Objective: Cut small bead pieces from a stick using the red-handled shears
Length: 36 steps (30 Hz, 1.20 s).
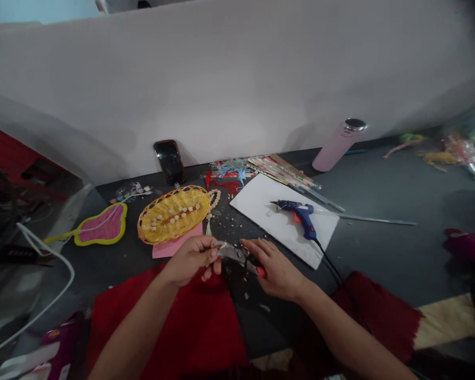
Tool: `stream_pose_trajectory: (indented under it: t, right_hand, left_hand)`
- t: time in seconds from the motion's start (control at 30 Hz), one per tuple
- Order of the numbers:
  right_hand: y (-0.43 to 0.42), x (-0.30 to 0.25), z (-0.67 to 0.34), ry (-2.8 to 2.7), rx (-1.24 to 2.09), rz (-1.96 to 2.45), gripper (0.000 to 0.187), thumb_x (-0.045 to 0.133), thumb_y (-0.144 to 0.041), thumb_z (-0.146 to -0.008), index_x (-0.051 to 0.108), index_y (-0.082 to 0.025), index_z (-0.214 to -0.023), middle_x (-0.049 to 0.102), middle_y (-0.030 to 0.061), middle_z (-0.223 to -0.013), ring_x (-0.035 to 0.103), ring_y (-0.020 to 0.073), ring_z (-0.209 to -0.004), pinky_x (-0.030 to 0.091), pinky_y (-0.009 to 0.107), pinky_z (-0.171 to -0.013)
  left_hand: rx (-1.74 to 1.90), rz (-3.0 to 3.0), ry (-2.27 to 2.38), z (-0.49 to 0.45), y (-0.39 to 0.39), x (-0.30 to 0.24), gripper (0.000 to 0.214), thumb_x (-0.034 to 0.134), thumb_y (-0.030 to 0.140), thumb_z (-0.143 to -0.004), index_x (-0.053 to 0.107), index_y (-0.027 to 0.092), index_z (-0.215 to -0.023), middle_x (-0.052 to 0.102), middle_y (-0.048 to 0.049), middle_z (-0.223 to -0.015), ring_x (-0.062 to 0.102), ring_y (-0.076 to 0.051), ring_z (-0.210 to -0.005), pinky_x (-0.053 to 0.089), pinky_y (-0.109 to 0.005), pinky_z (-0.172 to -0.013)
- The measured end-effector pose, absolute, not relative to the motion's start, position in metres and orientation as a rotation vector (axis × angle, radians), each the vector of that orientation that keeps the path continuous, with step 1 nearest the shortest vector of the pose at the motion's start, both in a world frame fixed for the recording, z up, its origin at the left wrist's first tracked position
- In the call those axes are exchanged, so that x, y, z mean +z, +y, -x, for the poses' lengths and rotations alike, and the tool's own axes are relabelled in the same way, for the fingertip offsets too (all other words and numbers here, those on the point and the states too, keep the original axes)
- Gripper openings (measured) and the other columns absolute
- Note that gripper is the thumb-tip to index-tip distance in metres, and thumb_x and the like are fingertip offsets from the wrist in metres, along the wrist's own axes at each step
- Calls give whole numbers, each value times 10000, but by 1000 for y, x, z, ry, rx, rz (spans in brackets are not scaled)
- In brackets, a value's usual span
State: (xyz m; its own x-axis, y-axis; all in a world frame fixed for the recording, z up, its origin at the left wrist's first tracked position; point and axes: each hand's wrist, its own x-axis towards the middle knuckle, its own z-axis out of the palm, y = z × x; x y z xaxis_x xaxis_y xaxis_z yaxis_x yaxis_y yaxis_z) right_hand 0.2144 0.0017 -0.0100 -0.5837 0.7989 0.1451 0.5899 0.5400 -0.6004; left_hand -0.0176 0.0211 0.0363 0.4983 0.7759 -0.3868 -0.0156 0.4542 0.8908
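Observation:
My right hand (275, 266) is closed round the red handles of a pair of metal cutters (237, 255). The cutter's jaws point left toward my left hand (192, 257), which pinches something small and pale at the jaw tips; I cannot make out what it is. Both hands hover over the dark table (380, 253), above small pale scraps (247, 295). Just beyond my left hand lies a yellow woven basket (174, 214) with several small pale pieces in it, resting partly on a pink sheet (174, 245).
A blue glue gun (301, 214) lies on a white sheet (261, 203), its cord running toward me. Further back: a black phone (169, 161) against the wall, a bundle of sticks (285, 171), a pink bottle (338, 145). A pink and yellow fan shape (103, 227) lies left. Red cloth (190, 322) covers my lap.

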Motion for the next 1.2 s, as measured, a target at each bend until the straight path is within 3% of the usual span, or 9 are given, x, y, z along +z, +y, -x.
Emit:
stream_pose_trajectory:
  t: [0.4,0.87,1.2]
  right_hand:
    - [-3,-10,-212,-2314,727,1194,651,449,-81,-655,369,-173,-1294,524,117,-1104,508,234,-999,431,398,-879]
    - [3,-17,-214,-2331,543,1199,757,452,-82,-622,285,-190,-1352,485,119,-1220,451,261,-1085,373,452,-911]
    - [4,-16,-214,-2353,560,1187,709,461,-99,-660,295,-182,-1344,478,119,-1219,438,252,-1098,358,446,-938]
  left_hand:
    - [594,-1171,1057,19,21,35,208,518,330,-822,559,127,-842,600,14,-589,439,-35,-388,316,-147,-379]
    - [704,-1462,1266,8,16,36,88,483,191,-804,558,154,-777,621,3,-691,543,-81,-522,420,-194,-521]
    - [674,-1456,1244,10,16,38,122,476,250,-825,550,162,-785,625,0,-695,542,-89,-516,420,-207,-521]
